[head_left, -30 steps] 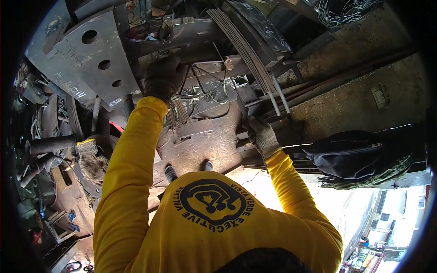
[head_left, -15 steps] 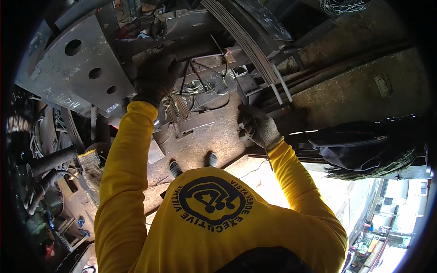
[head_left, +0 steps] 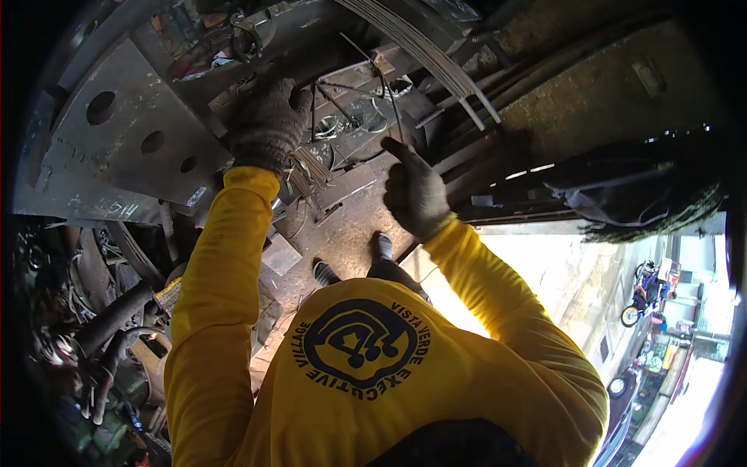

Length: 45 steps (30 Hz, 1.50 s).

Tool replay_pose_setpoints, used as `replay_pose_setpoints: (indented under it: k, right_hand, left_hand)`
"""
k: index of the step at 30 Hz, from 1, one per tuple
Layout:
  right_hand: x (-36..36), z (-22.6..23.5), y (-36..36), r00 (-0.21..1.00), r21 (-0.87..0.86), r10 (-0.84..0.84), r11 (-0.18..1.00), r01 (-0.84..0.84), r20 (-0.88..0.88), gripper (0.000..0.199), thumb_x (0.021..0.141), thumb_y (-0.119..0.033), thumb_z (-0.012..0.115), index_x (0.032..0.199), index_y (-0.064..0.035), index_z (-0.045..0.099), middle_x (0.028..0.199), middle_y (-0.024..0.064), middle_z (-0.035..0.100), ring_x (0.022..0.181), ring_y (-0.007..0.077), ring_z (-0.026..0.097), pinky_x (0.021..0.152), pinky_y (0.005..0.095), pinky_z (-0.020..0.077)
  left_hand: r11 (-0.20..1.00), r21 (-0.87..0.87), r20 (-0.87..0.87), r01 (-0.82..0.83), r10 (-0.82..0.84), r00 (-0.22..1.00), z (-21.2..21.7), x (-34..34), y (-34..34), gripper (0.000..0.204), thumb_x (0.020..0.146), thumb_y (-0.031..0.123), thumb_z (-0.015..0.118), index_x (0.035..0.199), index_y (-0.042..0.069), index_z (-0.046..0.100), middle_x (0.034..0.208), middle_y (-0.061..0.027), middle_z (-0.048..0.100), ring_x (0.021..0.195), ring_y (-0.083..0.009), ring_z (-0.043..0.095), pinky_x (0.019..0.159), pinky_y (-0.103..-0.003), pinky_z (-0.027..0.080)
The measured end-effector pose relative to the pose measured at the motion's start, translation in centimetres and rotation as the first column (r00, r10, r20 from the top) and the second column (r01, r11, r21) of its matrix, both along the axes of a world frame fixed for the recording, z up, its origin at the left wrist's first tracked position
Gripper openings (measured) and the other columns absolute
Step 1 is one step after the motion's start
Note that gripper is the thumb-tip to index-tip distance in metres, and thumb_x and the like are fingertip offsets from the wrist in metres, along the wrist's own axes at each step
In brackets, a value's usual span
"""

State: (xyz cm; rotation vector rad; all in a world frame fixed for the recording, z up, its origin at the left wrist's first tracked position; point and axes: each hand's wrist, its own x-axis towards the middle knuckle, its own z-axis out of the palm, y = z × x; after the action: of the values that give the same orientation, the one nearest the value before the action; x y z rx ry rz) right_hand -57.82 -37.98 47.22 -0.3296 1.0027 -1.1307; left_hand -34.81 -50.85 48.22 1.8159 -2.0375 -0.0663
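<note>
Both my hands wear knitted work gloves. My left hand [head_left: 268, 128] is closed at the left end of a thin metal rod frame [head_left: 334, 100] with angled bars; what lies inside its fingers is hidden. A thin metal rod [head_left: 392, 103] slants down across the frame's right side. It meets my right hand [head_left: 418, 191], where one digit points up at it and the other fingers are curled in. The frame is over a dark steel bench [head_left: 362, 152] with loops of wire [head_left: 331, 127]. A bundle of thin rods [head_left: 311, 167] lies beside my left wrist.
A large steel plate with round holes [head_left: 128, 167] stands at left. Long rods [head_left: 436, 58] reach in from the top right. Pipes [head_left: 117, 315] and scrap crowd the lower left. A dark bag [head_left: 622, 191] hangs at right, above a bright street with a motorcycle [head_left: 640, 300].
My right hand has moved left and up along the rod, and its grip has turned, with one digit now pointing up. My left hand stays at the frame while the view has shifted.
</note>
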Motion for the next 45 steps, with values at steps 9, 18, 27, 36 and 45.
replay_pose_setpoints:
  k: [9, 18, 27, 36, 45]
  right_hand:
    - [3.0, 0.6, -0.2, 0.992, -0.005, -0.056, 0.998, 0.055, -0.109, 0.039, 0.105, -0.025, 0.047, 0.139, -0.0114, 0.059, 0.059, -0.0051, 0.032, 0.045, 0.0092, 0.033, 0.041, 0.025, 0.0287]
    - [-3.0, 0.3, -2.9, 0.85, -0.099, 0.214, 0.951, -0.295, -0.481, 0.042, 0.107, -0.022, 0.042, 0.145, -0.0119, 0.057, 0.061, -0.0032, 0.037, 0.047, 0.009, 0.035, 0.045, 0.025, 0.0307]
    - [-1.2, 1.4, -2.6, 0.93, -0.029, 0.142, 0.987, -0.161, -0.338, 0.037, 0.105, -0.026, 0.048, 0.138, -0.0122, 0.061, 0.062, -0.004, 0.04, 0.046, 0.0088, 0.037, 0.044, 0.025, 0.0324]
    - [9.6, -5.1, -5.7, 0.882, -0.028, -0.459, 0.888, 0.459, -0.102, 0.041, 0.103, -0.041, 0.052, 0.136, -0.0162, 0.057, 0.064, -0.0019, 0.045, 0.05, 0.0122, 0.042, 0.047, 0.0287, 0.0363]
    - [1.7, 0.1, -4.8, 0.969, 0.0, 0.03, 1.0, -0.031, -0.245, 0.042, 0.108, -0.026, 0.041, 0.145, -0.0136, 0.054, 0.06, -0.0051, 0.037, 0.045, 0.0101, 0.036, 0.041, 0.0267, 0.0289]
  left_hand:
    - [0.975, 0.212, 0.046, -0.064, 0.055, 0.997, 1.9, -0.5, 0.5, 0.049, 0.099, 0.057, 0.048, 0.125, 0.018, 0.062, 0.13, -0.0097, 0.065, 0.119, -0.0328, 0.063, 0.1, -0.046, 0.05]
    - [0.993, 0.109, 0.005, 0.038, -0.039, 0.999, 0.3, 0.1, -0.2, 0.045, 0.1, 0.047, 0.054, 0.13, 0.014, 0.061, 0.128, -0.0145, 0.067, 0.12, -0.0329, 0.062, 0.102, -0.043, 0.049]
    - [0.994, 0.104, -0.067, 0.025, -0.018, 0.998, 0.2, 0.2, -0.2, 0.045, 0.099, 0.047, 0.057, 0.125, 0.012, 0.067, 0.127, -0.0134, 0.068, 0.119, -0.032, 0.064, 0.102, -0.042, 0.05]
    - [0.997, 0.079, -0.056, 0.017, -0.012, 0.998, 0.5, -0.9, 0.1, 0.045, 0.098, 0.045, 0.058, 0.125, 0.01, 0.067, 0.127, -0.0135, 0.069, 0.118, -0.0325, 0.064, 0.102, -0.041, 0.05]
    - [0.996, 0.087, -0.069, 0.007, -0.001, 0.998, 0.6, 0.0, -0.2, 0.038, 0.097, 0.042, 0.062, 0.122, 0.014, 0.067, 0.122, -0.0136, 0.069, 0.112, -0.0336, 0.066, 0.095, -0.042, 0.053]
